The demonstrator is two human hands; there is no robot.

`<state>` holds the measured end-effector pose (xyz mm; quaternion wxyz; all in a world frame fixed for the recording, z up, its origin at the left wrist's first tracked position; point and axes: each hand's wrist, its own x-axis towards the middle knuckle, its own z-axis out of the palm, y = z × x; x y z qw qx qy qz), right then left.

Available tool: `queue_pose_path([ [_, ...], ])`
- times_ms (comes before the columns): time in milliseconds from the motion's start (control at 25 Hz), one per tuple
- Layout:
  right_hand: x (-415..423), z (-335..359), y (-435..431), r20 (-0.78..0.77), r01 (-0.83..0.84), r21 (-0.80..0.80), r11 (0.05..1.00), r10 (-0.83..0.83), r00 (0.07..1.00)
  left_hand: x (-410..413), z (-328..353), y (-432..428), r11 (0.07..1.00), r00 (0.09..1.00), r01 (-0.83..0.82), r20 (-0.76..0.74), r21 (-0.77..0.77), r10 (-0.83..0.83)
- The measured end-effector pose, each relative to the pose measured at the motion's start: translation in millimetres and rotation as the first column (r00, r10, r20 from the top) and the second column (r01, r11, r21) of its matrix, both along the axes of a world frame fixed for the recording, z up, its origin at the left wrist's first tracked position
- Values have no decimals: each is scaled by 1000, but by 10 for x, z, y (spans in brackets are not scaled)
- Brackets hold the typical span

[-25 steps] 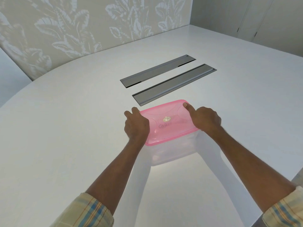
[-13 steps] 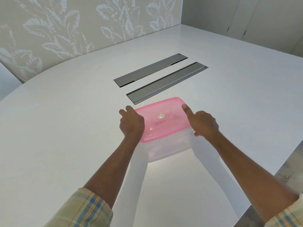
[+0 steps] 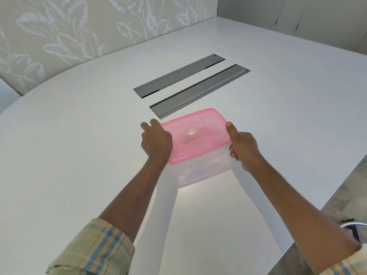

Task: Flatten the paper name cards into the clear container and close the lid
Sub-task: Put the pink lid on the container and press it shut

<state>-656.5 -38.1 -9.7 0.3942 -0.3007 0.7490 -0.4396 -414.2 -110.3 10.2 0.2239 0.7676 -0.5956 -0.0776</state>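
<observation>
Container (image 3: 204,169) of clear plastic sits on the white table (image 3: 79,155), near the person's side of it and just in front of the nearer of two grey metal panels (image 3: 198,90) set flush in the tabletop. A pink lid (image 3: 195,135) lies over its top, covering the whole opening; a small round sticker (image 3: 191,132) and some handwriting show on the lid's surface. Whether the lid is snapped fully down all around cannot be told. What lies inside the container is too hazy through the wall to make out.

From the head camera, the left hand (image 3: 155,142) rests on the lid's left edge, fingers curled over the rim and knuckles up, pressing or gripping that side. The right hand (image 3: 243,144) grips the right end: its thumb lies flat along the top of the lid, while the fingers (image 3: 232,153) wrap under the rim against the container's side wall. Both forearms reach forward from plaid sleeves (image 3: 95,253). A leaf-patterned wall (image 3: 79,26) stands beyond the table's far edge.
</observation>
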Motion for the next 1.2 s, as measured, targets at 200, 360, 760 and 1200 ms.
queue_pose_path([
  [200,0,30,14,10,-28,14,1000,27,1000,-7,49,-17,788,759,615,248,31,-602],
  [360,23,20,17,-15,-23,-14,1000,22,1000,8,31,-75,677,634,705,239,211,-735],
  [760,-102,315,-40,-452,-179,226,958,266,851,-12,30,-86,685,643,699,239,205,-728],
  [1200,154,288,-668,-553,-63,327,943,245,796,-7,-3,-120,698,651,693,259,180,-713],
])
